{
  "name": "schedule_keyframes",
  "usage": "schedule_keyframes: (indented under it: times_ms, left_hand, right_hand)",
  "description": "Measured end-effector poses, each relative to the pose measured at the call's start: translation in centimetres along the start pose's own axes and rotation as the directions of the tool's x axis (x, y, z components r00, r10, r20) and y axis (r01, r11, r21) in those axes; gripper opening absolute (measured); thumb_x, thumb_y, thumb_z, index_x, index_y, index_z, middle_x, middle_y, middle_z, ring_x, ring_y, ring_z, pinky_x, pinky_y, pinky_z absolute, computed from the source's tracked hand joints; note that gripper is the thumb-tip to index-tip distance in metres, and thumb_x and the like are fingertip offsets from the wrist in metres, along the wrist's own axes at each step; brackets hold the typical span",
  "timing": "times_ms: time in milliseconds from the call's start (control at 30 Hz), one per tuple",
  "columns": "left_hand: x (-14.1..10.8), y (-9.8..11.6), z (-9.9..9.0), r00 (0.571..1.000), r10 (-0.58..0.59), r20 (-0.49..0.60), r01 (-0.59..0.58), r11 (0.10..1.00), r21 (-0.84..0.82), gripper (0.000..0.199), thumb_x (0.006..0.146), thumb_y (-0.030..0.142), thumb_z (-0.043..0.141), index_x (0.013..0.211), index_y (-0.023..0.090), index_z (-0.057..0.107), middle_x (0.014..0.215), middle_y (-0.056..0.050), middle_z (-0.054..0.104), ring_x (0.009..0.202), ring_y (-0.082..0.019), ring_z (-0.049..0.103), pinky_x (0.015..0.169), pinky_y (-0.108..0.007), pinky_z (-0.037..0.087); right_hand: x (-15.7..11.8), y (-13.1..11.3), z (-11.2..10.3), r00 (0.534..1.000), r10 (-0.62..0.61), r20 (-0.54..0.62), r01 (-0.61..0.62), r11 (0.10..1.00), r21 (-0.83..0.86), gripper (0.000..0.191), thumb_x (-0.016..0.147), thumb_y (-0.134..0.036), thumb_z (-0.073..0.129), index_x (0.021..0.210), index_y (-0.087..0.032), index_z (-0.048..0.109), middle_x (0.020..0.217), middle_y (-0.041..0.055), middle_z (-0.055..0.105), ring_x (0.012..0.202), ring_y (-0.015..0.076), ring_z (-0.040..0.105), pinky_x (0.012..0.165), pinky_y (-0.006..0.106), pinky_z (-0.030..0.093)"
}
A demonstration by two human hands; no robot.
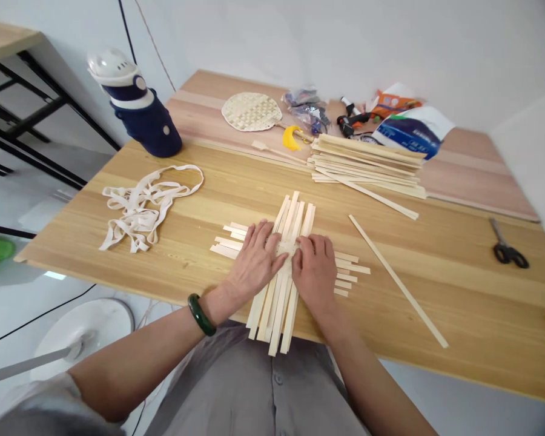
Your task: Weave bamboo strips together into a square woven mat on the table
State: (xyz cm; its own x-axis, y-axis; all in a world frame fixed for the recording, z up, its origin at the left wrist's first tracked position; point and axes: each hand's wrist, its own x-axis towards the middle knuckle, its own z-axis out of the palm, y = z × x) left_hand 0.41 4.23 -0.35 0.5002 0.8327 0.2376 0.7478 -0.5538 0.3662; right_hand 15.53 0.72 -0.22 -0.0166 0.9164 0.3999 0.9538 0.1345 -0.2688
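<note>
My left hand (pixel 257 260) lies flat on a crossed mat of pale bamboo strips (pixel 277 315), its fingers spread, with a green bangle (pixel 201 315) on the wrist. My right hand (pixel 315 272) presses on the same mat beside it, fingertips close to the left hand. The hands cover the middle of the weave. One loose bamboo strip (pixel 397 281) lies to the right on the wooden table (pixel 209 181). A stack of similar strips (pixel 367 166) sits farther back.
A round woven bamboo fan (pixel 251 111), plastic bags (pixel 306 112), and printed packets (pixel 413 130) lie at the back. White tape (pixel 145 209) sits left, black-handled scissors (pixel 506 248) right, and a navy-and-white object (pixel 138 103) at the far left corner.
</note>
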Motion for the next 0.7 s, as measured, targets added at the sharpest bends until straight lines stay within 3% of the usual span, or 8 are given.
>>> schedule_keyframes:
  times_ms: [133, 200, 300, 433, 533, 700]
  left_hand:
    - [-0.1, -0.4, -1.0, 0.999, -0.025, -0.047, 0.017, 0.984, -0.178, 0.046, 0.099, 0.029, 0.044, 0.137, 0.004, 0.040, 0.143, -0.024, 0.045, 0.140, -0.031, 0.038, 0.117, -0.051, 0.031]
    - [-0.2, -0.7, -1.9, 0.999, -0.017, -0.046, 0.006, 0.976, -0.217, 0.043, 0.100, 0.029, 0.041, 0.136, 0.007, 0.042, 0.143, -0.022, 0.046, 0.139, -0.028, 0.040, 0.117, -0.049, 0.033]
    - [-0.3, -1.2, -3.5, 0.998, 0.059, -0.006, -0.059, 0.974, -0.217, 0.040, 0.099, 0.030, 0.043, 0.135, 0.013, 0.045, 0.143, -0.017, 0.049, 0.139, -0.026, 0.041, 0.118, -0.050, 0.030]
    - [-0.5, -2.3, -4.8, 0.971, 0.205, 0.124, -0.170, 0.954, -0.245, 0.056, 0.095, 0.039, 0.054, 0.144, 0.018, 0.038, 0.151, -0.015, 0.042, 0.144, -0.026, 0.035, 0.120, -0.049, 0.027]
    - [-0.5, -2.9, -4.8, 0.937, 0.268, 0.222, -0.209, 0.943, -0.258, 0.068, 0.091, 0.041, 0.059, 0.149, 0.017, 0.033, 0.155, -0.017, 0.036, 0.147, -0.028, 0.027, 0.120, -0.049, 0.025]
    - [-0.4, -2.8, -4.2, 0.911, 0.260, 0.321, -0.189, 0.953, -0.238, 0.071, 0.090, 0.036, 0.057, 0.152, 0.015, 0.029, 0.156, -0.016, 0.035, 0.148, -0.028, 0.026, 0.122, -0.051, 0.017]
  right_hand:
    - [0.0, 0.7, -1.3, 0.999, 0.017, -0.050, -0.014, 0.998, 0.057, 0.028, 0.094, -0.021, 0.043, 0.115, -0.016, 0.060, 0.110, 0.0129, 0.062, 0.109, 0.0275, 0.051, 0.109, 0.054, 0.036]
    - [0.0, 1.3, -2.3, 0.999, 0.016, -0.043, -0.011, 0.995, 0.101, 0.029, 0.093, -0.025, 0.046, 0.119, -0.017, 0.059, 0.114, 0.0119, 0.063, 0.113, 0.0272, 0.052, 0.110, 0.053, 0.036]
    - [-0.3, 2.1, -3.8, 0.997, -0.028, 0.070, 0.018, 0.990, 0.140, 0.034, 0.091, -0.032, 0.053, 0.121, -0.018, 0.058, 0.120, 0.0106, 0.063, 0.118, 0.0270, 0.052, 0.113, 0.052, 0.037]
    - [-1.0, 2.1, -4.4, 0.963, -0.050, 0.265, 0.022, 0.994, 0.110, 0.053, 0.087, -0.040, 0.057, 0.134, -0.017, 0.050, 0.138, 0.0114, 0.055, 0.134, 0.0292, 0.044, 0.119, 0.054, 0.027]
    - [-1.2, 1.6, -4.2, 0.933, -0.038, 0.359, 0.013, 0.997, 0.070, 0.064, 0.085, -0.043, 0.058, 0.141, -0.017, 0.045, 0.148, 0.0125, 0.047, 0.142, 0.0311, 0.036, 0.120, 0.056, 0.025]
    - [-0.6, 1.2, -4.3, 0.898, -0.069, 0.434, 0.062, 0.998, 0.031, 0.065, 0.084, -0.037, 0.056, 0.144, -0.014, 0.043, 0.153, 0.0115, 0.043, 0.145, 0.0319, 0.031, 0.121, 0.055, 0.022]
